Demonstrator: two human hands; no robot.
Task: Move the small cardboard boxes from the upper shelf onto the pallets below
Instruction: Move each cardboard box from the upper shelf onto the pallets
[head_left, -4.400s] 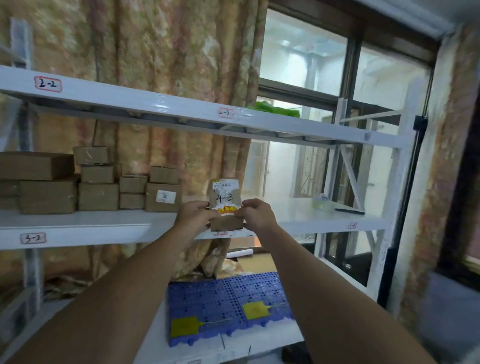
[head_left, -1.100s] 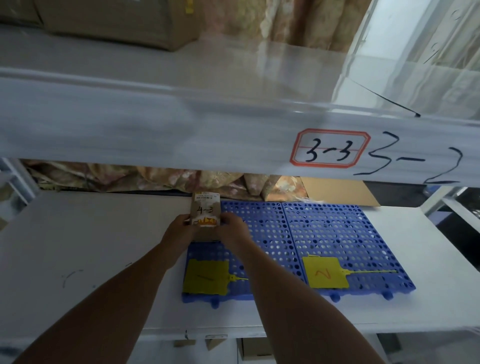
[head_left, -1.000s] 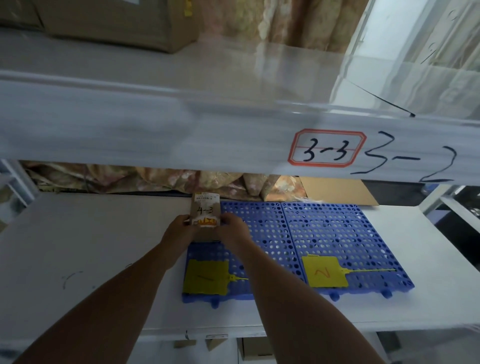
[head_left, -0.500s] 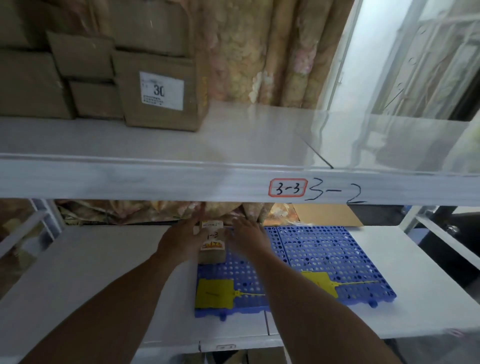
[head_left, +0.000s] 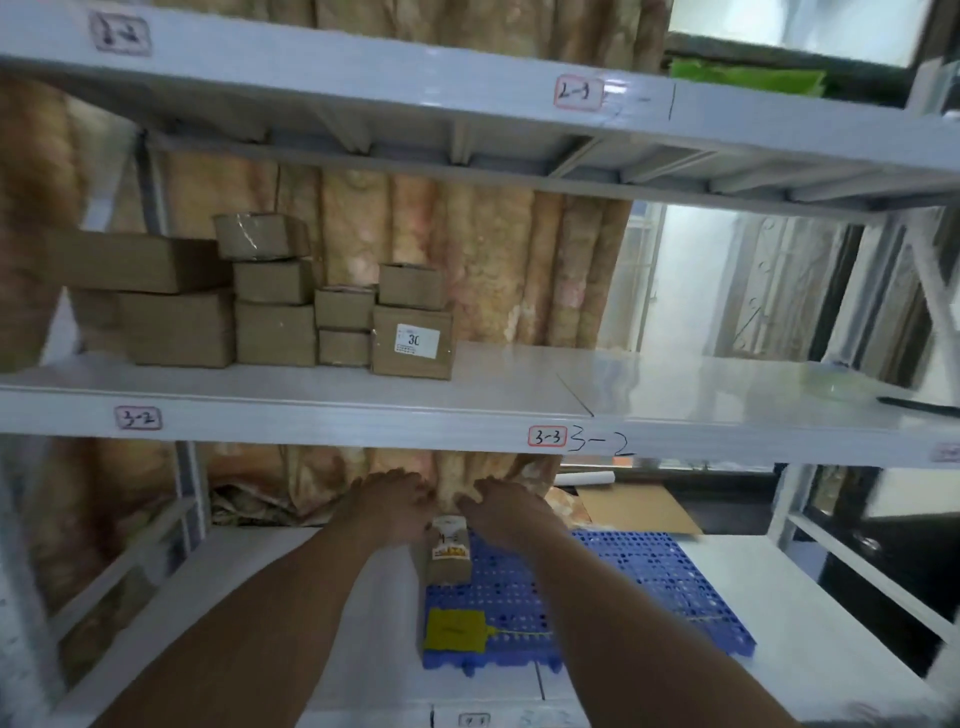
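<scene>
A small cardboard box (head_left: 450, 558) with a white and yellow label stands on the back left corner of the blue pallet (head_left: 644, 587) on the lower shelf. My left hand (head_left: 390, 501) and my right hand (head_left: 506, 512) hover just above and behind it, fingers spread, apart from the box. Several cardboard boxes (head_left: 275, 306) are stacked on the upper shelf (head_left: 519, 400) at the left; the rightmost (head_left: 413, 340) has a white label reading 30. A yellow tag (head_left: 456, 630) lies on the pallet's front left.
The upper shelf's front beam (head_left: 363, 423) carries labels 3-2 and 3-3. Another shelf (head_left: 467, 98) runs above. A flat cardboard sheet (head_left: 636, 512) lies behind the pallet. A patterned curtain (head_left: 467, 291) hangs behind the rack, and a dark pen (head_left: 917, 401) lies far right.
The box went from the upper shelf down onto the blue pallet. Both hands have let go of it and lifted. The camera has tilted up, so the upper shelf shows again.
</scene>
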